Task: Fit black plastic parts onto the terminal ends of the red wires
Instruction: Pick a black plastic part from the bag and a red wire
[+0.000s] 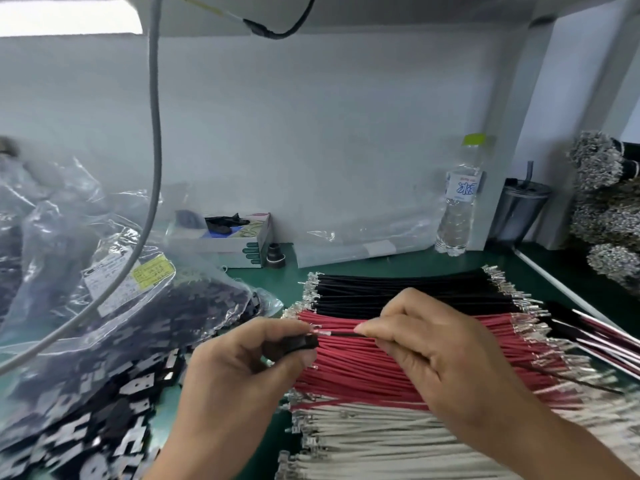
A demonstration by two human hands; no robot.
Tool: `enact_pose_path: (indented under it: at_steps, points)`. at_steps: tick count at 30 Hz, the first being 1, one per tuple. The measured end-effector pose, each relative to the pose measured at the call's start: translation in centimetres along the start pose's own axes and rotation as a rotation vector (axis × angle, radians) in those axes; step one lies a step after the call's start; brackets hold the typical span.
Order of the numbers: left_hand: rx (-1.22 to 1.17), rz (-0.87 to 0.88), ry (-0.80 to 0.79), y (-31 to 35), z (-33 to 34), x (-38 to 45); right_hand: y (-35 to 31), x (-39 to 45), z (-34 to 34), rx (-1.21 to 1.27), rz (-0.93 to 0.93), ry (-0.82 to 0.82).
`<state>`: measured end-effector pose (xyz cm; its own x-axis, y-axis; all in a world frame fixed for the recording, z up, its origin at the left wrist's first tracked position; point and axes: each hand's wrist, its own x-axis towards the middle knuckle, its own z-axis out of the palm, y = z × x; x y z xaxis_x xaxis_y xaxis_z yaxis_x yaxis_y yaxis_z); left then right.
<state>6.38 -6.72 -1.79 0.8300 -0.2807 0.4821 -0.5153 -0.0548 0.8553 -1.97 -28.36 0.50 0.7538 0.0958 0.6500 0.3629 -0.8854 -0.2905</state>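
From the head view, my left hand (242, 355) gripped the black plastic part (294, 342) while my right hand (426, 344) pinched a wire (341, 334) lying left-right above the red wires (398, 368), its terminal (320, 333) just touching the part's mouth.

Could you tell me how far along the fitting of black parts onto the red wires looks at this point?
Early, it seems. The red wires on the green table show bare metal terminals, none capped that I can see. In hand: the left hand grips a black plastic part, while the right hand pinches one thin wire, its terminal at the part's opening. Left: the pile, fed from the clear bag of black parts.
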Motion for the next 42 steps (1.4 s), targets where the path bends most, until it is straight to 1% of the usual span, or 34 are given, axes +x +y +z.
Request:
enact_pose_path:
  at_steps: [2,5,7,9,12,16,18,20,23,26,31,37,42]
  points:
    - [-0.092,-0.039,-0.044,0.3,0.2,-0.1,-0.2,-0.4,0.2,0.015,0.03,-0.003]
    - [-0.164,-0.072,-0.08,0.8,0.3,-0.1,-0.5,-0.5,-0.1,0.012,0.036,0.011]
    - [-0.18,-0.082,-0.062,0.7,0.2,0.0,-0.7,-0.3,-0.4,0.008,0.029,0.056]
    - [-0.144,-0.066,-0.055,0.5,0.0,0.0,-0.8,-0.2,-0.7,0.032,0.028,0.072]
    - [-0.112,-0.026,-0.073,0.2,0.1,-0.1,-1.0,-0.1,-0.7,0.028,0.002,0.027]
    - [-0.142,-0.016,-0.101,0.2,0.2,-0.2,-1.1,-0.1,-0.5,-0.107,-0.05,-0.009]
    - [-0.125,0.006,-0.112,0.4,0.1,-0.1,-1.1,-0.1,-0.3,-0.135,-0.065,-0.018]
    - [-0.113,0.022,-0.13,0.6,-0.1,-0.1,-1.1,-0.1,-0.4,-0.103,-0.066,-0.04]
    - [-0.155,-0.023,-0.184,0.7,-0.4,0.1,-0.9,0.0,-0.7,-0.025,-0.038,-0.057]
    - [-0.088,0.001,-0.225,0.7,-0.4,0.0,-0.9,0.2,-0.6,-0.07,-0.026,-0.054]
    - [0.101,0.079,-0.171,0.9,-0.2,-0.3,-1.7,-0.4,1.1,-0.107,-0.025,-0.049]
    - [0.126,0.031,-0.153,1.3,0.1,-0.4,-1.5,-0.3,1.4,-0.07,-0.031,-0.003]
    - [0.189,0.08,-0.131,1.8,-0.1,-0.6,-2.1,-0.4,2.3,-0.082,-0.059,-0.007]
